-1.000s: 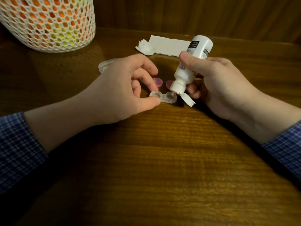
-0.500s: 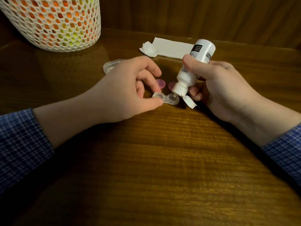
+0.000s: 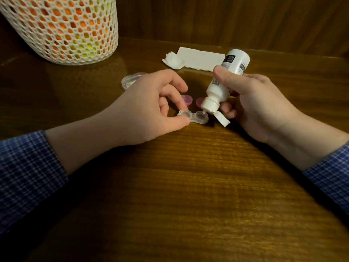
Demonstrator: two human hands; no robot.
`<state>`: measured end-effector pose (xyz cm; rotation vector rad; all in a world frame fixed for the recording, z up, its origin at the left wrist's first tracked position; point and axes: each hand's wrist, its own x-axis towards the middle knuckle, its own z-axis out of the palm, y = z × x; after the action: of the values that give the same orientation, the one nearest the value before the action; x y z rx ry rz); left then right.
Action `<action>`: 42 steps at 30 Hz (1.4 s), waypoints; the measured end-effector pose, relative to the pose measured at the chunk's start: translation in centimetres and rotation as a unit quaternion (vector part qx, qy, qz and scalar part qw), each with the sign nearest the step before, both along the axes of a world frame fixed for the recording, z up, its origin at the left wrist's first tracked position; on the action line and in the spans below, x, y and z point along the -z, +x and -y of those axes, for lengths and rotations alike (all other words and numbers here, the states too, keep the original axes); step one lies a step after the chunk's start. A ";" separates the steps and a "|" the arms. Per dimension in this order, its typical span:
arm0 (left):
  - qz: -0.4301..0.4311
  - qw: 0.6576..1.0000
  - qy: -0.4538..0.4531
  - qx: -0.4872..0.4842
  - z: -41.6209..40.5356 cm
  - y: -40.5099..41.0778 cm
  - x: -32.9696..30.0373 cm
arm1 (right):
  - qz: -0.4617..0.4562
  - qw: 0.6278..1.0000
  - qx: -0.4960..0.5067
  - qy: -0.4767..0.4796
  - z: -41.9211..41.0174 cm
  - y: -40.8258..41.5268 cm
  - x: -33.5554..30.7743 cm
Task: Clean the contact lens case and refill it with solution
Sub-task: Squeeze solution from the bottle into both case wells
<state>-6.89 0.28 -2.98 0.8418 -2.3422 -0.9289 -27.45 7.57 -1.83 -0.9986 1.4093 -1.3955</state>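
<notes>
On wooden table (image 3: 188, 186): left hand (image 3: 147, 110) pinches clear lens case (image 3: 193, 117); right hand (image 3: 253, 103) grips inverted solution bottle (image 3: 224, 82), nozzle over right well

White mesh basket (image 3: 62, 29) with orange and yellow-green showing through the holes is set at the far left of the wooden table (image 3: 188, 186). Folded white paper (image 3: 200, 58) is laid flat near the back edge, crumpled tissue (image 3: 173, 60) touching its left end.

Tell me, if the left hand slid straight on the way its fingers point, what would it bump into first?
Probably the white bottle held by the right hand; the left hand already pinches the clear lens case. Depth is uncertain.
</notes>
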 end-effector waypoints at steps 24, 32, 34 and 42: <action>0.000 1.000 0.000 -0.002 0.0 0.0 0.0 | -0.002 1.000 -0.006 -0.011 0.1 0.4 0.1; -0.001 1.000 -0.001 -0.002 0.0 0.1 0.1 | -0.009 1.000 -0.003 -0.011 0.1 0.2 0.1; -0.003 1.000 0.000 -0.002 0.1 0.1 0.1 | -0.004 1.000 -0.004 -0.009 0.1 0.2 0.1; -0.007 1.000 -0.003 -0.001 0.2 0.1 0.2 | -0.004 1.000 -0.007 -0.004 0.0 0.1 0.1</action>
<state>-6.84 0.08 -3.20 0.8323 -2.3296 -0.9240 -27.32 7.55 -1.93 -1.0184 1.4015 -1.3900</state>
